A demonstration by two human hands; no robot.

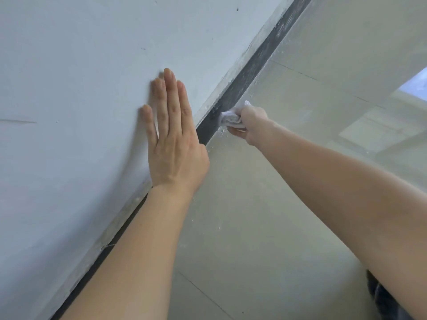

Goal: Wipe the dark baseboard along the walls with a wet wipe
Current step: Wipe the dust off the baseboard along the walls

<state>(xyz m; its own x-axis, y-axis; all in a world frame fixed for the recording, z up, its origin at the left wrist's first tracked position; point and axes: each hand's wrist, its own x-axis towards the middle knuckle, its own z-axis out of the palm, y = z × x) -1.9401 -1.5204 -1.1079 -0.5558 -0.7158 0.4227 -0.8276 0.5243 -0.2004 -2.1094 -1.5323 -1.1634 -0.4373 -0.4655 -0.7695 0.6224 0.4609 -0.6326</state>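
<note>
While left hand (172, 137) lies flat on wall (80, 65), right hand (250, 122) presses wipe (227, 117) to baseboard (242, 77)

This is an indoor room, most likely in a home. A plain white painted wall (80, 65) meets a floor of large, pale, glossy tiles (265, 215), and a dark baseboard (254, 63) runs along the joint. White dust and crumbs (221, 131) speckle the baseboard and the floor's edge, much like building dust. A bright window reflection (413, 86) lies on the tiles at the right.

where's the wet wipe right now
In the head view, right of centre: the wet wipe is bunched in the right hand, pressed against the dark baseboard.
</note>
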